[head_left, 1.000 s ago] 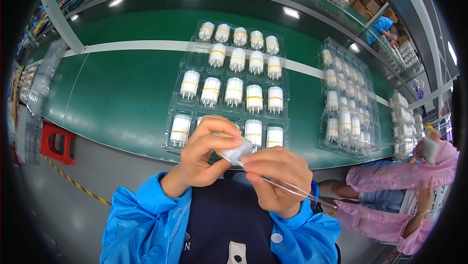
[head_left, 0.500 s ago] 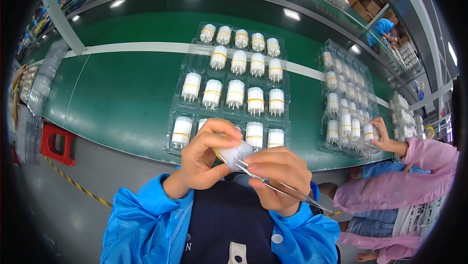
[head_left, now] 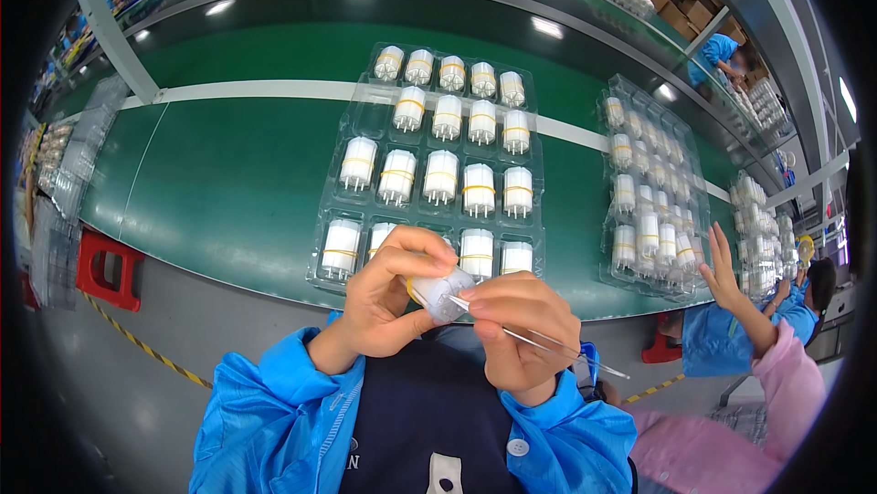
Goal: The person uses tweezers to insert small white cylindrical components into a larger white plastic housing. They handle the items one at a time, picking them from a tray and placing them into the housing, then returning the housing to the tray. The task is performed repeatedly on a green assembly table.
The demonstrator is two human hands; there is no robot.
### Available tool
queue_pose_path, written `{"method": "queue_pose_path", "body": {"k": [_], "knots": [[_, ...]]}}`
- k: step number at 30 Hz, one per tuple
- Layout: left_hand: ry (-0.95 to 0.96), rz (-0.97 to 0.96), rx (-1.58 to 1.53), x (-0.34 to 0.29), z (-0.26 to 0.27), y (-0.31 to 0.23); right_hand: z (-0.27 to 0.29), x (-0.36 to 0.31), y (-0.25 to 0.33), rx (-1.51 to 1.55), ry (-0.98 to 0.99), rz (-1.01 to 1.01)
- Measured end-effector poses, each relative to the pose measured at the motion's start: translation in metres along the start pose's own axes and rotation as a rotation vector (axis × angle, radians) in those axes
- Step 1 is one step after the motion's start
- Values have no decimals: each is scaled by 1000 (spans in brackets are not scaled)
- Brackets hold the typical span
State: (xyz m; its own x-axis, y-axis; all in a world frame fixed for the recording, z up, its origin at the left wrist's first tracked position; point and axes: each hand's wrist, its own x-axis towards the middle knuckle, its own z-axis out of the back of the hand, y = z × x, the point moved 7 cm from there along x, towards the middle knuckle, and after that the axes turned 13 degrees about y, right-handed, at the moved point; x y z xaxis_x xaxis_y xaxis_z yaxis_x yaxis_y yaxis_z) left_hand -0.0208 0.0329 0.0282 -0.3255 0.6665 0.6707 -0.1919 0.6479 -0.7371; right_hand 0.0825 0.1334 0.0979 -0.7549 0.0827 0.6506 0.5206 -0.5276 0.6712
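In front of my chest, my left hand (head_left: pixel 382 300) grips a white cylindrical part (head_left: pixel 442 297) with a yellow band, its end tilted toward my right hand. Metal tweezers (head_left: pixel 568 352) sit between the fingers and thumb of my right hand (head_left: pixel 525 334). Their tips meet the end face of the part; what they pinch there is too small to make out. Just beyond my hands lies a clear plastic tray (head_left: pixel 369 117), holding rows of similar white cylinders (head_left: pixel 441 176) with yellow bands and metal pins. My hands partly hide its near row.
The trays rest on a green work surface (head_left: pixel 228 183). To the right stands another filled clear tray (head_left: pixel 617 83), with a co-worker's raised hand (head_left: pixel 723 272) beside it. Stacked clear trays (head_left: pixel 87 156) are at the far left, above a red stool (head_left: pixel 108 270).
The tweezers have shifted slightly in my right hand, tips still at the part. The co-worker's hand has come off the right tray and opened, while their pink-sleeved body has moved lower.
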Motion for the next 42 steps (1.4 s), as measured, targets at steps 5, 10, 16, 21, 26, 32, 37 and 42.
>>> {"method": "queue_pose_path", "body": {"k": [5,10,16,21,26,32,37,42], "knots": [[23,-6,26,0,1,1,-1,-5,-9,117,-54,-138],[29,86,-14,-1,0,3,3,-5,-17,186,-83,-170],[92,209,-180,-1,-5,6,13,8,-13,92,-5,-79],[104,193,-168,-2,-4,3,10,6,-14,89,-4,-118],[116,207,-166,0,-5,1,10,8,-15,74,21,-82],[118,218,-190,-2,-4,1,9,5,-20,151,31,-82],[121,228,-174,-3,-4,2,10,5,-20,137,5,-105],[142,238,-98,-3,-2,0,8,7,-19,120,16,-146]]}}
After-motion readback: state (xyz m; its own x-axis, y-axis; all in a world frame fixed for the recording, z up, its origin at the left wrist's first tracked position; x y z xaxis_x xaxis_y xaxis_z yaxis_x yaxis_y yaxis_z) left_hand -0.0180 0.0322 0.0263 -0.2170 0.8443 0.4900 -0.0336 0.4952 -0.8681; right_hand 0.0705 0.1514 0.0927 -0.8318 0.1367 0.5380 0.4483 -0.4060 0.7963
